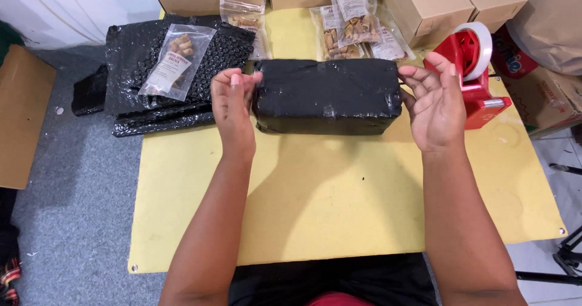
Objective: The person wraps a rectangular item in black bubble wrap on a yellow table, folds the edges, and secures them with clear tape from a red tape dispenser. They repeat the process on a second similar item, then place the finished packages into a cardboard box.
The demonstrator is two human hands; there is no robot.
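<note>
A black wrapped parcel (327,95) lies mid-counter, the left hand (233,103) and right hand (433,103) open-fingered, touching its ends. Clear pouches (177,60) with white labels lie behind; bare yellow counter (327,203) in front.

A wrapped parcel (327,96) lies on the mat (339,209), toward its far edge, with the left hand (233,103) at its left end and the right hand (433,103) at its right end. Left of the parcel a stack of bubble wrap (136,63) overhangs the mat's edge onto the floor (73,209), and a clear pouch (176,60) lies on top of it. Behind the parcel lie more pouches (354,30), behind those a row of cardboard boxes (424,3), and the tape dispenser (473,69) stands just right of the right hand.
</note>
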